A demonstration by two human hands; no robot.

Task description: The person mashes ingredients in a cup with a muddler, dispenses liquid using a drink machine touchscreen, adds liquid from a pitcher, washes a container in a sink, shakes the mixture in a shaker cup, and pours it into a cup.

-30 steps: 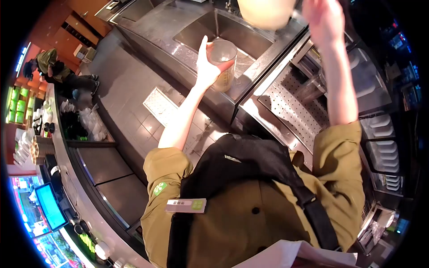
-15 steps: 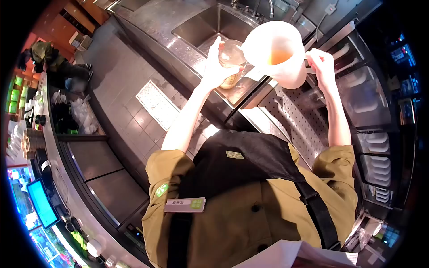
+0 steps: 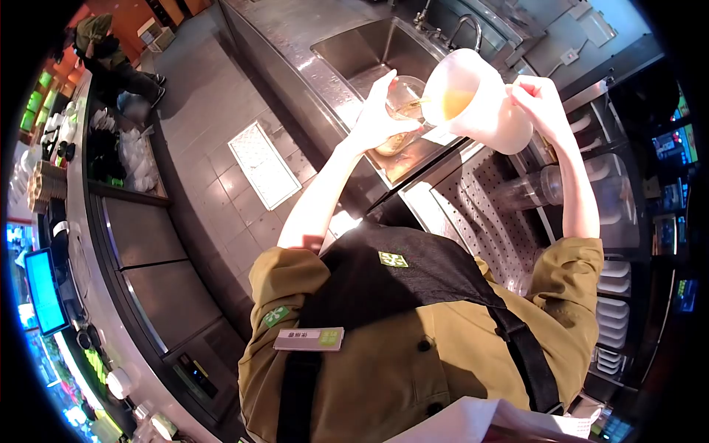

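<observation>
A white pitcher (image 3: 493, 107) hangs tilted toward the left above the counter, its handle gripped by my right hand (image 3: 539, 107). Amber liquid (image 3: 456, 105) shows inside and reaches the pitcher's lip. My left hand (image 3: 378, 122) is wrapped round a clear cup (image 3: 406, 90), which leans with its mouth close to that lip. A thin amber stream runs between lip and cup. Some yellowish contents show low in the cup, partly hidden by my fingers.
Behind the cup is a steel sink (image 3: 332, 50) with a faucet (image 3: 473, 28). A perforated drain tray (image 3: 480, 199) and a clear jug (image 3: 528, 188) lie below the pitcher. White containers (image 3: 611, 321) stack at right. Another person (image 3: 111, 55) bends at far left.
The pitcher has tipped further toward the cup, and liquid now meets its lip and streams out. Both hands keep their holds. The whole view has shifted slightly.
</observation>
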